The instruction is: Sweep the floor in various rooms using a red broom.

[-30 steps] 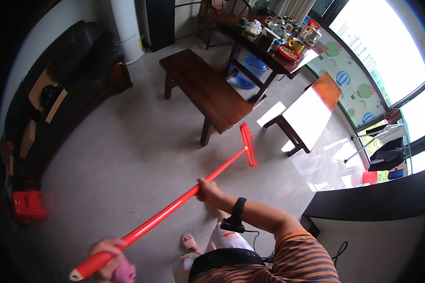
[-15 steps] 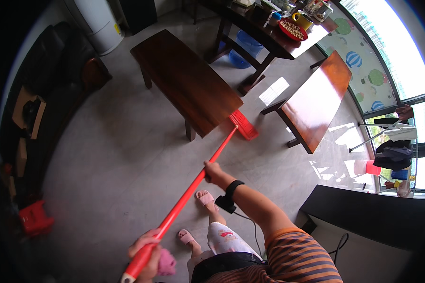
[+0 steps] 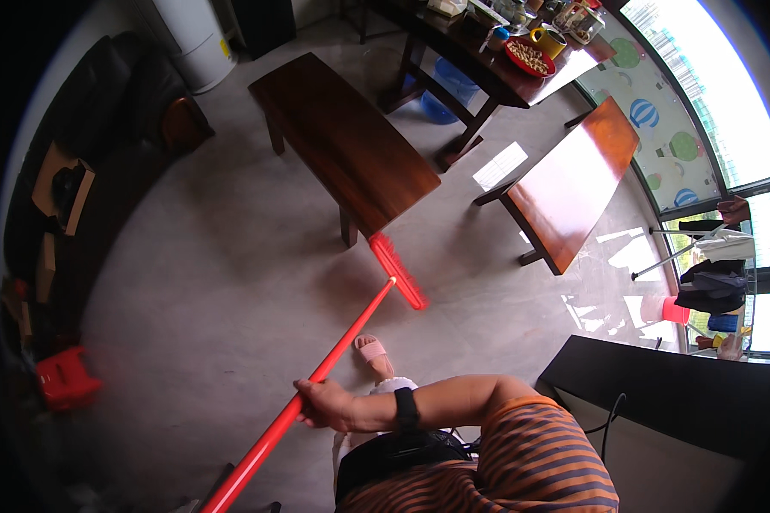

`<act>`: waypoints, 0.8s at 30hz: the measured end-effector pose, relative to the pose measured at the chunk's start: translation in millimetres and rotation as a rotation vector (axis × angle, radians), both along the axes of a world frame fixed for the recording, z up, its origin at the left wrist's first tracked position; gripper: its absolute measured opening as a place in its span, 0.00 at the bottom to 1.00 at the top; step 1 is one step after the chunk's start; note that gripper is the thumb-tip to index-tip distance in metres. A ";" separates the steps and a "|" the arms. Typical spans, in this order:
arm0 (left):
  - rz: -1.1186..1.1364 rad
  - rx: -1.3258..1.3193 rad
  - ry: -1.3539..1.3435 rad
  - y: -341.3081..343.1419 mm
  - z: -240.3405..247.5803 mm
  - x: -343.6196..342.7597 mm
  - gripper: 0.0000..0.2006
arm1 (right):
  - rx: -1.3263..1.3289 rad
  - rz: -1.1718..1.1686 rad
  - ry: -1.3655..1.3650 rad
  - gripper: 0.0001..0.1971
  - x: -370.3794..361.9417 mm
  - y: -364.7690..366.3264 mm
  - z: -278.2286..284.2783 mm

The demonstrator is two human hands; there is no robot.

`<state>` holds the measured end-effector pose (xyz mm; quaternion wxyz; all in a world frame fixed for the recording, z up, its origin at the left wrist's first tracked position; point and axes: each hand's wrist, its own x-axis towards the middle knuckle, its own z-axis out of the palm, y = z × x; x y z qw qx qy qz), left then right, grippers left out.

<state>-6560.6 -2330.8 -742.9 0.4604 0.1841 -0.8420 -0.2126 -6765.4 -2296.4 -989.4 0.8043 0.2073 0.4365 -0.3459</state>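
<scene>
A red broom (image 3: 355,333) slants across the floor in front of me. Its bristled head (image 3: 399,274) rests just off the near end of a dark wooden bench (image 3: 342,137). My right hand (image 3: 325,403) is closed around the middle of the handle, with a black band on that wrist. The handle's upper end runs out past the lower left edge. My left hand is out of sight. One foot in a pink slipper (image 3: 370,349) stands close to the handle.
A second bench (image 3: 577,188) stands to the right, by the window. Behind is a table (image 3: 509,85) with a red plate of food and a mug. A black-topped cabinet (image 3: 650,393) is at my right. A red plastic stool (image 3: 67,378) and a dark sofa (image 3: 137,94) line the left.
The broom head has swept from beside the bench's end toward me and to the left. My right hand has drawn back leftward with the handle. My left hand has gone out of view.
</scene>
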 end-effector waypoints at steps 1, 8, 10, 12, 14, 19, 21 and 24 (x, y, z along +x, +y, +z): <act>0.014 0.155 -0.046 1.1 -21.0 4.5 0.08 | -0.027 0.001 0.049 0.16 -2.0 1.8 -18.6; 0.119 0.987 -0.268 18.3 -129.0 51.6 0.06 | 0.051 0.088 0.406 0.19 -12.5 3.4 -178.9; 0.222 1.039 -0.183 21.9 -126.5 85.3 0.05 | -0.039 0.118 0.294 0.20 30.2 0.4 -184.7; 0.294 1.029 -0.182 20.7 -90.8 136.5 0.06 | 0.031 0.150 0.173 0.21 105.3 -6.2 -166.6; 0.313 0.927 -0.203 27.0 -55.8 192.0 0.08 | -0.083 0.226 -0.007 0.21 185.8 -7.6 -151.8; 0.460 0.422 -0.304 49.1 23.6 228.0 0.08 | -0.205 0.270 -0.248 0.17 350.8 -44.0 -90.5; 0.507 0.281 -0.286 58.8 38.1 252.7 0.09 | -0.270 0.293 -0.306 0.16 390.9 -55.2 -69.3; 0.557 0.241 -0.230 60.2 52.5 267.8 0.09 | -0.289 0.322 -0.246 0.14 426.4 -74.5 -7.3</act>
